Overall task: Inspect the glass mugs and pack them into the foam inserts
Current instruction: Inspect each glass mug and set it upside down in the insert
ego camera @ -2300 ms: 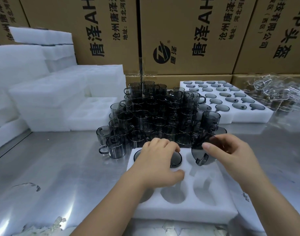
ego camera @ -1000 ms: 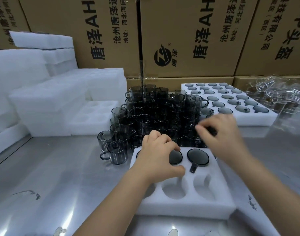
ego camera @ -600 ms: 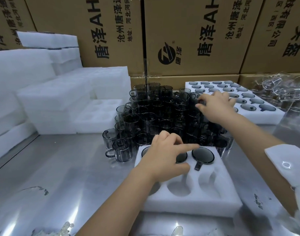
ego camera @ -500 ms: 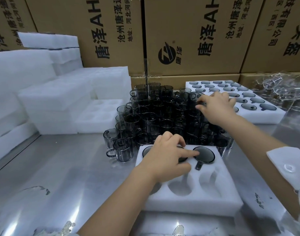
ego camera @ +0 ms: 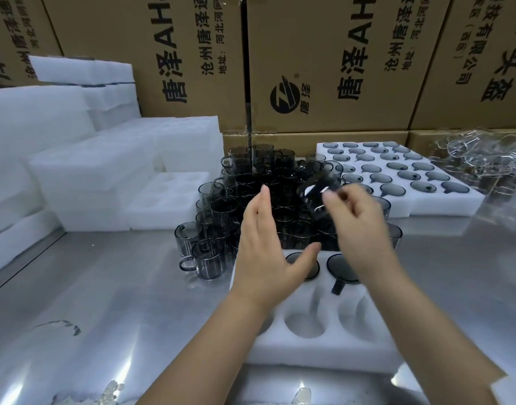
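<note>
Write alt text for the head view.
The right hand holds a smoky grey glass mug above a cluster of loose mugs on a steel table, the left hand open beside it. Nearer, a white foam insert has two mugs seated.

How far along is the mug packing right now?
Done: the far tray looks full, and at least two mugs sit upside down in the near insert. In hand: the right hand holds a mug, blurred; the left hand is open above the insert. Left: two front pockets show empty, and a big pile of mugs waits behind.
</note>
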